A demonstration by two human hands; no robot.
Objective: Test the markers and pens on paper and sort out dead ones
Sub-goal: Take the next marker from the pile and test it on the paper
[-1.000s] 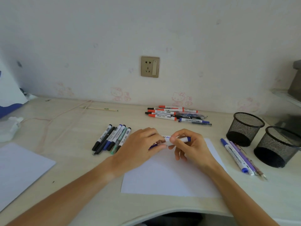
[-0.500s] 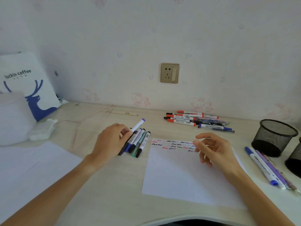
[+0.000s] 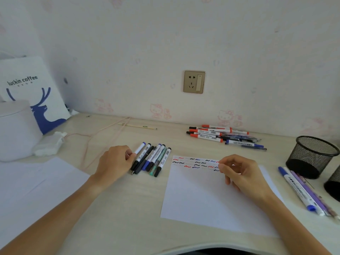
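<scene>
Left hand [image 3: 115, 161] pinches a white marker with a blue cap [image 3: 139, 148] at its near end, laying it at the left edge of the marker row [image 3: 153, 159] on the table [image 3: 119, 208]. The row is a handful of capped markers, side by side and touching, with black, blue and green caps.

Right hand [image 3: 239, 173] hovers over the upper right part of the test sheet [image 3: 211, 199], fingers loosely curled, holding nothing. Can't tell if it touches the paper.

The sheet lies flat just right of the row. Two lines of short squiggles [image 3: 195, 162] in red, black and blue run along its top edge.

A pile of red-capped markers and blue pens [image 3: 220, 136] lies near the wall, well apart from the sheet. Three pens [image 3: 305, 192], blue and purple, lie right of the sheet, just beside two black mesh cups [image 3: 311, 155].

More paper [image 3: 27, 190] sits at the left, with a luckin coffee bag [image 3: 33, 92] against the wall. A wall socket [image 3: 194, 81] is above the pile.
</scene>
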